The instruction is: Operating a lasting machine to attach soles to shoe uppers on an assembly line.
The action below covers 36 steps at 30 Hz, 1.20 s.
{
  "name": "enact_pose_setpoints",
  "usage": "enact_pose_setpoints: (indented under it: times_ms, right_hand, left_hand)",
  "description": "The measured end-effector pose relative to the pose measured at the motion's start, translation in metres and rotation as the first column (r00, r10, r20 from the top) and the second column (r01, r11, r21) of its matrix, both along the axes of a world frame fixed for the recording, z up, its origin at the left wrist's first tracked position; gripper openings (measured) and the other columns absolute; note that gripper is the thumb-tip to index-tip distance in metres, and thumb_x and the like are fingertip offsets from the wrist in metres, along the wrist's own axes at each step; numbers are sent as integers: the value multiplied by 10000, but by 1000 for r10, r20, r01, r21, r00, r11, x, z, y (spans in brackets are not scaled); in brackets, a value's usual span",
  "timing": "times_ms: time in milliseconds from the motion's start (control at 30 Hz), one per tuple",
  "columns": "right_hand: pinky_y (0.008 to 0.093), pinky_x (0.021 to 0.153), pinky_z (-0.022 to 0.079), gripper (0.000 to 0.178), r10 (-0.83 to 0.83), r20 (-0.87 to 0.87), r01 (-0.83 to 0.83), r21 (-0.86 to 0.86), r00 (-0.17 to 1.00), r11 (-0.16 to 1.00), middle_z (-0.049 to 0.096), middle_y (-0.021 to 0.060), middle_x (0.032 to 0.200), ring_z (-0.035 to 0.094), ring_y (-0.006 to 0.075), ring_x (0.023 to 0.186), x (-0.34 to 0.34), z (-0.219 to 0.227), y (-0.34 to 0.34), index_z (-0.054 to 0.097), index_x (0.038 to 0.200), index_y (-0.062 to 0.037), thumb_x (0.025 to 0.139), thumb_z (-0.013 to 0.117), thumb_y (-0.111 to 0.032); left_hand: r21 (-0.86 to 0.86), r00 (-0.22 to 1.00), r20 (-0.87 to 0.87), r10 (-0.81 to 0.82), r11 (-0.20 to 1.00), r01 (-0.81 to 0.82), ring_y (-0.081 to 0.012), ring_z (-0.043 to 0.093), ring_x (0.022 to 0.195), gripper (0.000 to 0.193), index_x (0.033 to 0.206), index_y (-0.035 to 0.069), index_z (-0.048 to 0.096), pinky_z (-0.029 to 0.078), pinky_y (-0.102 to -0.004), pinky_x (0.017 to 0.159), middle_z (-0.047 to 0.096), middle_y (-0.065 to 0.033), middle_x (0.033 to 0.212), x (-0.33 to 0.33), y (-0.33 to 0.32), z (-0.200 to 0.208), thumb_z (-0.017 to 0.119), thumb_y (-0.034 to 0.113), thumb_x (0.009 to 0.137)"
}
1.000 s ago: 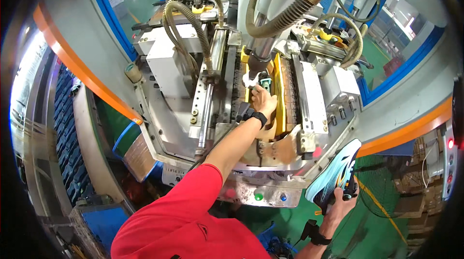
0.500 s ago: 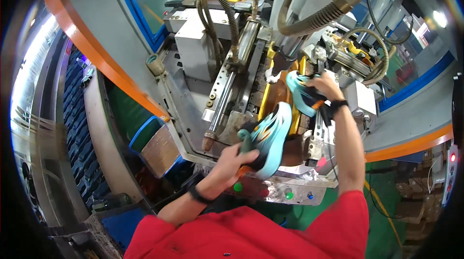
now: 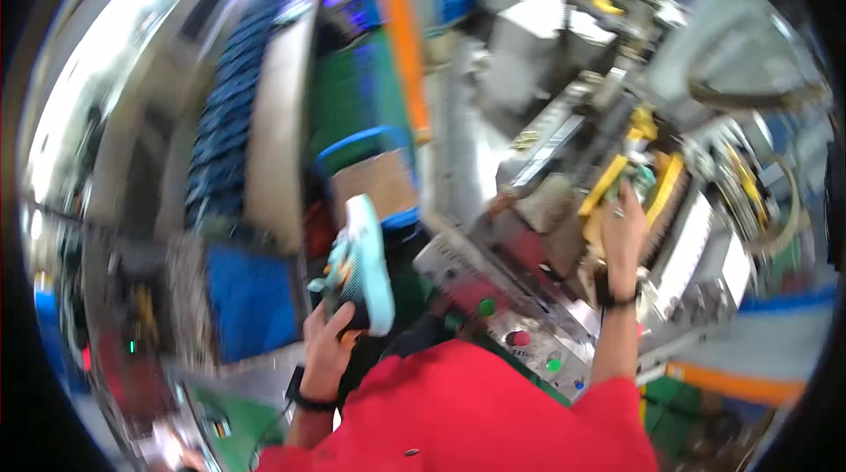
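On the left, clear of the machine, my left hand [image 3: 328, 349] is closed round the heel end of a light-blue and black sneaker [image 3: 370, 265] with orange details. The shoe's toe points away from me and its pale sole faces right. Reaching forward into the machine, my right hand [image 3: 624, 230] has its fingers closed on a small teal part of the other sneaker [image 3: 642, 177], between two yellow jaws [image 3: 606, 185]. Blur and the hand hide most of that shoe.
A control panel with coloured buttons [image 3: 521, 339] lines the machine's near edge. Left of it stand a blue-rimmed bin with cardboard [image 3: 374, 185], a conveyor with dark ridged pieces [image 3: 225, 111] and a blue mat [image 3: 253, 300]. An orange curved rail [image 3: 403, 40] rises beside the machine.
My view has swung left. My left hand has carried its sneaker leftward, away from the machine. My right hand has moved in between the yellow jaws with the other sneaker.
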State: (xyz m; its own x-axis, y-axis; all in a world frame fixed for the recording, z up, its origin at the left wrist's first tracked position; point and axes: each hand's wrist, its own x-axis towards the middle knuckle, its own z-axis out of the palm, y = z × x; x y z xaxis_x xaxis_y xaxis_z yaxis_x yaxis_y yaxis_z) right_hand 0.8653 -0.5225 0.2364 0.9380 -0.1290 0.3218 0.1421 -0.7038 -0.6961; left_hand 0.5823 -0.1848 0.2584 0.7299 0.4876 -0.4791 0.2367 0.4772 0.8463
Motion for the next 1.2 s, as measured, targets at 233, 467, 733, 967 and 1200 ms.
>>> enact_pose_setpoints:
  times_ms: [233, 467, 733, 967, 1200]
  right_hand:
    - [412, 801, 487, 154, 546, -103, -556, -159, 831, 816, 617, 150, 962, 588, 369, 929, -151, -168, 81, 612, 1008, -44, 871, 555, -85]
    - [452, 860, 451, 198, 577, -194, -608, -285, 794, 741, 569, 210, 1037, 548, 392, 980, -140, -254, 69, 607, 1047, -22, 866, 543, -66]
    - [315, 662, 455, 213, 774, 81, -778, 23, 628, 628, 607, 101, 890, 558, 203, 784, -99, -104, 222, 600, 1077, 15, 881, 571, -63]
    - [317, 712, 466, 256, 927, 375, -938, -311, 24, 150, 631, 98, 946, 582, 208, 802, -233, 159, 507, 614, 1037, -2, 786, 649, 35]
    - [356, 1030, 405, 578, 761, 293, -584, -800, -579, -137, 590, 114, 1276, 547, 279, 1204, -424, 280, 756, 550, 1281, -52, 730, 646, 95]
  left_hand:
    - [-338, 993, 2, 114, 935, -106, -225, 643, 953, 262, 1123, 35, 623, 504, -296, 796, 646, -124, 1030, -45, -34, -16, 663, 20, 864]
    - [-256, 947, -71, 312, 912, -320, -142, 644, 876, 261, 1117, -16, 633, 525, -277, 772, 667, -51, 1014, -154, -44, -77, 664, 123, 898]
    - [-333, 503, -275, 819, 410, -849, -262, 642, 749, 224, 944, -57, 634, 536, -444, 595, 631, -116, 881, -318, 3, -177, 753, 61, 796]
    - [29, 168, -344, 924, 189, -982, -282, 655, 673, 244, 937, -63, 626, 555, -403, 566, 654, -152, 839, -476, 110, -230, 718, 78, 761]
    - [757, -164, -312, 936, 140, -638, -469, 579, 1034, 629, 1282, 0, 437, 477, -461, 881, 610, -289, 1101, -602, 175, -320, 685, 200, 739]
